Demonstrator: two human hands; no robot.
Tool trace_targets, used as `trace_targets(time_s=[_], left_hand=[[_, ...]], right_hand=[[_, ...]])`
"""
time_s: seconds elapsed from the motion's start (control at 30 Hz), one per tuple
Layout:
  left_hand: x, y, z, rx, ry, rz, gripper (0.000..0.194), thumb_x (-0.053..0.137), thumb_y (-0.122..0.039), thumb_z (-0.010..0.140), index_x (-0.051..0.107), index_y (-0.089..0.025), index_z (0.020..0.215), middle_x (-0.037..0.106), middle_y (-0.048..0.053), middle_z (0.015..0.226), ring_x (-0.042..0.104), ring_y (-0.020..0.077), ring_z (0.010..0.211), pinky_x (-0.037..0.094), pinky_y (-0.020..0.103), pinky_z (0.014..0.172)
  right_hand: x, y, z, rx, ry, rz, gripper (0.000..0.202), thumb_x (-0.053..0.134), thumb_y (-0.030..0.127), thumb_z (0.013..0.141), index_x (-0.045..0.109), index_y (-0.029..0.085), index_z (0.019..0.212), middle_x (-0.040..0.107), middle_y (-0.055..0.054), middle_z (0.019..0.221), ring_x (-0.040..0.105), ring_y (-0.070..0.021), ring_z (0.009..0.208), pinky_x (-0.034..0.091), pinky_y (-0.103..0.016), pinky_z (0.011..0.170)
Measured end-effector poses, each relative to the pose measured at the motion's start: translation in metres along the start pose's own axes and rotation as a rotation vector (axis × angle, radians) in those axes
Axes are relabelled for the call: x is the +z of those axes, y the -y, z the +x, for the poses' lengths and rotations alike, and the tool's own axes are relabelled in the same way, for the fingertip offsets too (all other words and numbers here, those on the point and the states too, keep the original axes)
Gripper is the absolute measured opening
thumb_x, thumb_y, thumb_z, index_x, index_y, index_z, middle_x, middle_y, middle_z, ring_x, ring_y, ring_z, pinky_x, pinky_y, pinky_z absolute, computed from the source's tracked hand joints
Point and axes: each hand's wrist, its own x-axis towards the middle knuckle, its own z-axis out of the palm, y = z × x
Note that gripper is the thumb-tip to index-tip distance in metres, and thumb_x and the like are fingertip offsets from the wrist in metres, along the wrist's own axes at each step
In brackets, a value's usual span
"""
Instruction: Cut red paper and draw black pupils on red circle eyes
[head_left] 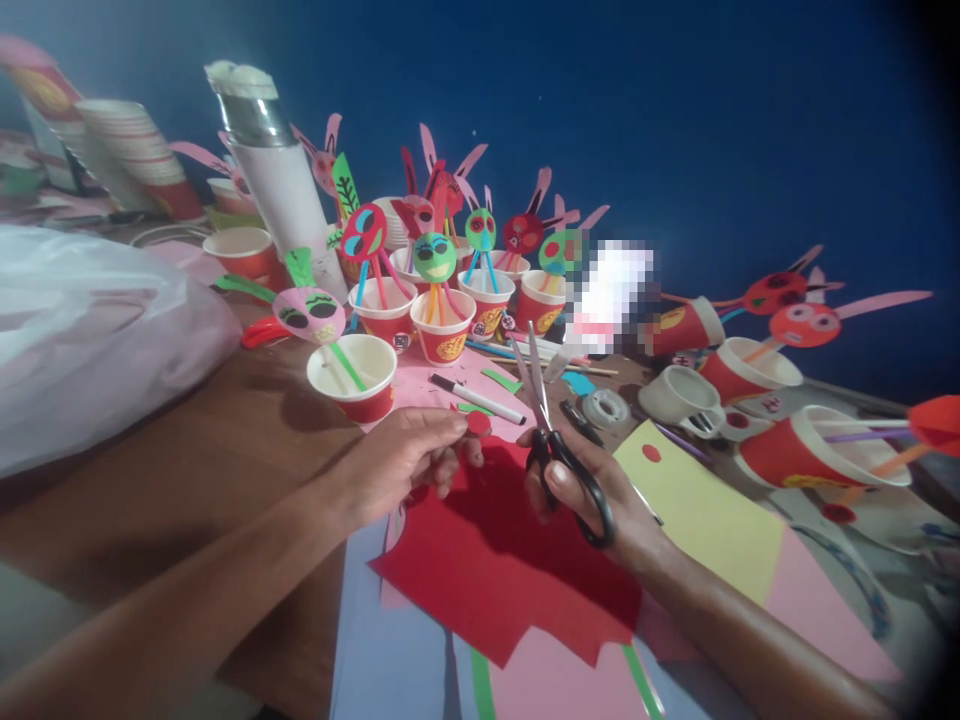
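A small red disc (478,425) is held in the left hand (409,455), pinched between the thumb and the forefinger, while the other fingers are loosely curled below it. By the right hand (604,490) the black-handled scissors (544,415) are gripped; this hand is closed around the handles, and the blades are slightly parted, with their tips pointed away from the body. The disc is near the blades but apart from them, above the far edge of the red sheet (517,570).

If the edge of the disc is to be trimmed, it would be best done with small, slow cuts – the paper being turned by the left hand, and the scissors held nearly fixed. The fingertips should be placed well behind the cutting line, because so small a piece leaves little room for them. Whether the outline is fully even cannot be told from here. Care should also be taken that the marker (487,403), lying just beyond both hands, is not knocked.
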Motion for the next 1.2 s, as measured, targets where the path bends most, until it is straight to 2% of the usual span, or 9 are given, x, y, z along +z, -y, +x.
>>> trace_targets(time_s=[0.23,0.37,0.47,0.6,0.7,0.8,0.9,1.0,1.2], left_hand=[[-0.002,0.004,0.0,0.008,-0.009,0.065,0.024,0.06,-0.034,0.079,0.062,-0.013,0.069,0.046,-0.005,0.046,0.041,0.0053,0.041,0.028,0.017,0.039],[-0.001,0.001,0.0,0.049,-0.058,0.014,0.019,0.063,-0.03,0.076,0.06,-0.013,0.068,0.055,-0.003,0.056,0.043,0.0044,0.042,0.031,0.018,0.04],[-0.002,-0.002,-0.001,0.147,-0.076,-0.053,0.016,0.065,-0.025,0.074,0.059,-0.013,0.066,0.059,-0.003,0.063,0.042,0.0032,0.043,0.035,0.018,0.042],[-0.005,-0.008,-0.004,0.296,-0.076,-0.103,0.015,0.066,-0.024,0.074,0.058,-0.013,0.066,0.056,-0.004,0.059,0.041,0.0029,0.043,0.037,0.017,0.044],[-0.006,-0.009,-0.006,0.338,-0.096,-0.12,0.016,0.065,-0.023,0.076,0.057,-0.014,0.066,0.055,-0.004,0.058,0.04,0.003,0.044,0.036,0.017,0.044],[-0.006,-0.01,-0.005,0.343,-0.117,-0.151,0.016,0.065,-0.023,0.076,0.055,-0.015,0.066,0.054,-0.004,0.058,0.04,0.0036,0.044,0.035,0.017,0.044],[-0.005,-0.01,-0.004,0.331,-0.131,-0.176,0.018,0.063,-0.025,0.078,0.054,-0.016,0.065,0.055,-0.003,0.059,0.041,0.0049,0.045,0.036,0.019,0.045],[-0.005,-0.009,-0.004,0.321,-0.131,-0.164,0.018,0.06,-0.027,0.08,0.055,-0.016,0.066,0.056,-0.003,0.06,0.041,0.0052,0.044,0.036,0.019,0.044],[-0.008,0.003,-0.001,0.299,-0.1,0.068,0.025,0.057,-0.031,0.083,0.057,-0.015,0.064,0.057,-0.002,0.057,0.043,0.0054,0.047,0.037,0.02,0.049]], right_hand=[[0.003,0.001,-0.001,0.041,0.008,0.018,0.039,0.057,0.052,0.08,0.045,0.019,0.097,0.052,0.004,0.061,0.05,-0.0121,0.055,0.042,-0.025,0.054],[-0.003,0.0,0.0,0.089,0.065,-0.092,0.038,0.057,0.051,0.081,0.047,0.019,0.099,0.051,0.004,0.06,0.049,-0.012,0.053,0.039,-0.025,0.052],[-0.014,0.007,0.0,0.109,0.028,-0.371,0.04,0.061,0.047,0.078,0.048,0.022,0.107,0.052,0.004,0.062,0.049,-0.0131,0.055,0.037,-0.024,0.051],[-0.025,0.03,-0.005,0.14,-0.019,-0.858,0.047,0.062,0.046,0.075,0.048,0.027,0.115,0.064,0.001,0.074,0.058,-0.0198,0.065,0.038,-0.027,0.057],[-0.024,0.043,-0.01,0.113,0.071,-1.116,0.039,0.059,0.037,0.075,0.052,0.023,0.111,0.067,-0.004,0.08,0.062,-0.0232,0.069,0.036,-0.028,0.057],[-0.016,0.042,-0.016,0.073,0.178,-1.269,0.032,0.056,0.024,0.072,0.056,0.021,0.103,0.068,-0.006,0.08,0.063,-0.0253,0.071,0.032,-0.028,0.057],[-0.005,0.033,-0.021,0.039,0.268,-1.305,0.021,0.054,0.022,0.07,0.057,0.021,0.091,0.067,-0.006,0.079,0.063,-0.0243,0.071,0.027,-0.028,0.054],[0.004,0.027,-0.024,0.035,0.328,-1.307,0.018,0.055,0.024,0.07,0.057,0.02,0.088,0.066,-0.006,0.078,0.061,-0.0225,0.069,0.023,-0.028,0.051],[0.0,0.028,-0.022,0.038,0.393,-1.159,0.026,0.057,0.026,0.075,0.058,0.021,0.101,0.064,-0.005,0.089,0.06,-0.0208,0.078,0.031,-0.028,0.058]])
